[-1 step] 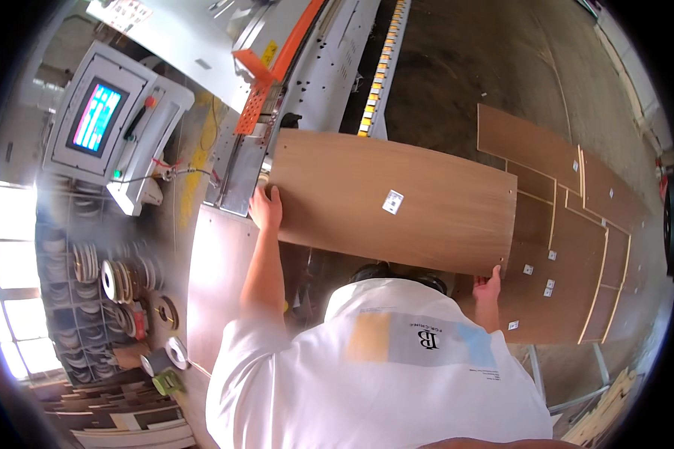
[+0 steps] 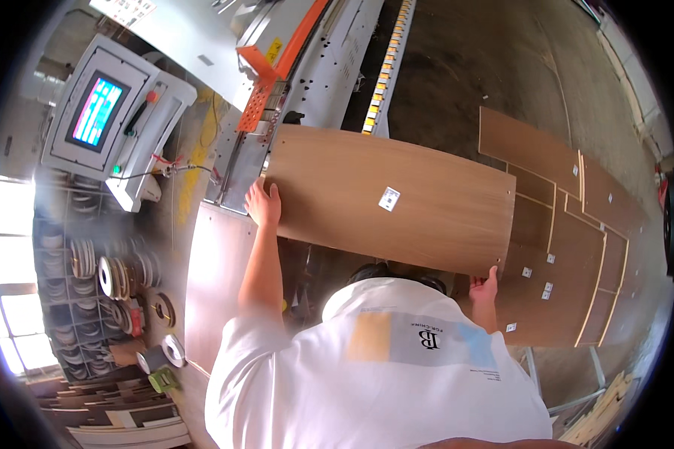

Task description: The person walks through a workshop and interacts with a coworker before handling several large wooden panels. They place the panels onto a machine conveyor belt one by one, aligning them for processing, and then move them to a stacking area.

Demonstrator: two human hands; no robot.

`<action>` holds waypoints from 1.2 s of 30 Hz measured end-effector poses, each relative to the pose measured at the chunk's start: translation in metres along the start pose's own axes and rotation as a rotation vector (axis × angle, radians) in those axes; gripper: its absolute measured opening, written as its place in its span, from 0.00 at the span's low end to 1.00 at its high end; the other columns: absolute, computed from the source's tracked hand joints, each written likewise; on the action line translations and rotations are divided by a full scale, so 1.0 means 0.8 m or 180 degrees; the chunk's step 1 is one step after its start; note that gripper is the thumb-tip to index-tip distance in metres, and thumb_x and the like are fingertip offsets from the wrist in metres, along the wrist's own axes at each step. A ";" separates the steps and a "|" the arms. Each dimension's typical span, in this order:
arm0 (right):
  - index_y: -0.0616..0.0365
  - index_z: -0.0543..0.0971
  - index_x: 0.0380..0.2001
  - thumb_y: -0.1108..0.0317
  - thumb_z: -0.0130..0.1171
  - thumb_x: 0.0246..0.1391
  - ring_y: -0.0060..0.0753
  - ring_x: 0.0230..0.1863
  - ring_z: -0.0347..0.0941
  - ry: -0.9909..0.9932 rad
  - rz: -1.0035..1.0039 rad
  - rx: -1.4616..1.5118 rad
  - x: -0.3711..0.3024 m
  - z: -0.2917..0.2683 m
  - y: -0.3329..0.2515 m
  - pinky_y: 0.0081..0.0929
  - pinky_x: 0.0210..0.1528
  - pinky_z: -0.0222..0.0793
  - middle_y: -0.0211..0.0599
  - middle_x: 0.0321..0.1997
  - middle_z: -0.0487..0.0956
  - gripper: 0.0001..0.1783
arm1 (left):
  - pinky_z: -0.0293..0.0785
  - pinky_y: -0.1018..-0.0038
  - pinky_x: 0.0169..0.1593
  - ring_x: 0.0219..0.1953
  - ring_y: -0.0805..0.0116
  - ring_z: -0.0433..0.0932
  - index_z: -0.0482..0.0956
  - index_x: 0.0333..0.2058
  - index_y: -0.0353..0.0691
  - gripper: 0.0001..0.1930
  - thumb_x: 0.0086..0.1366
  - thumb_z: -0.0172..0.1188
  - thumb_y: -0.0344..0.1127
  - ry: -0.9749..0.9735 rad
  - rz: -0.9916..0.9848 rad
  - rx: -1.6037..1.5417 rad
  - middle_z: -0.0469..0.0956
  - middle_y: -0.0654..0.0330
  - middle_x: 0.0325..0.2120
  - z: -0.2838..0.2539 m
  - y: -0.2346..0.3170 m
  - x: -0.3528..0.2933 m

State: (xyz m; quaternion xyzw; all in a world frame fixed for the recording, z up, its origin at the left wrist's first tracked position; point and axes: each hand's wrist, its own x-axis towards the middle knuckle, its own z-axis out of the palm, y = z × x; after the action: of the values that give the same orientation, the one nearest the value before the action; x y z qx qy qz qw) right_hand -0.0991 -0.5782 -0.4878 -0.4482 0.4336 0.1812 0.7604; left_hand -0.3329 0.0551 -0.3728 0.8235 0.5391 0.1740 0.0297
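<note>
A brown wood-grain panel [image 2: 337, 187] with a small white label [image 2: 389, 198] stretches from left to right in front of me. Its left end lies against the metal bed [image 2: 241, 181] of a machine. At the panel's near left corner, my left hand [image 2: 263, 203] rests with fingers stretched out and thumb apart, touching the edge. My right hand [image 2: 484, 288] grips the near right corner, thumb upward; the fingers under the board are partly hidden. A second, paler panel [image 2: 216, 284] lies below the machine's bed, left of my forearm.
An orange guard [image 2: 260, 97] sticks out from the machine, with a roller rail [image 2: 382, 82] beyond. The control console [image 2: 101, 112] stands at left. Stacked brown panels [image 2: 562, 292] lie at right. Edging rolls [image 2: 116, 278] fill a rack on the left; wood strips [image 2: 120, 411] lie below.
The panel has slid slightly left along with my hands. My left hand's fingers look a little more spread. The whole view has shifted a little.
</note>
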 end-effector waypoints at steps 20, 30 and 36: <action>0.52 0.73 0.59 0.49 0.57 0.69 0.31 0.55 0.77 -0.0974 0.0684 -0.1585 -0.089 0.189 0.069 0.31 0.53 0.78 0.35 0.54 0.78 0.24 | 0.41 0.46 0.75 0.74 0.57 0.56 0.71 0.64 0.47 0.25 0.71 0.55 0.47 -0.0219 0.0815 -0.0570 0.65 0.60 0.70 0.052 0.043 -0.004; 0.57 0.74 0.55 0.56 0.62 0.67 0.36 0.53 0.79 -0.0817 0.0369 -0.1075 -0.046 0.309 0.023 0.31 0.52 0.80 0.38 0.53 0.79 0.21 | 0.44 0.46 0.74 0.73 0.58 0.58 0.73 0.61 0.49 0.23 0.70 0.56 0.47 0.0054 0.0972 -0.0496 0.68 0.63 0.68 0.121 0.138 0.093; 0.63 0.74 0.54 0.56 0.65 0.64 0.38 0.51 0.80 -0.0786 0.0335 -0.1251 -0.021 0.385 0.005 0.34 0.46 0.83 0.42 0.50 0.79 0.25 | 0.52 0.46 0.70 0.72 0.56 0.61 0.73 0.61 0.48 0.23 0.69 0.58 0.45 0.0245 0.1083 -0.0138 0.70 0.61 0.66 0.160 0.150 0.141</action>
State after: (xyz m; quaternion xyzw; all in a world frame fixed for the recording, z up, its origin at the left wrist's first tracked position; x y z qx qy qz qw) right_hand 0.0421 -0.3154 -0.4080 -0.5387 0.3165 0.3550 0.6954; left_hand -0.1463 0.1238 -0.4357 0.8948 0.3889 0.2194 -0.0030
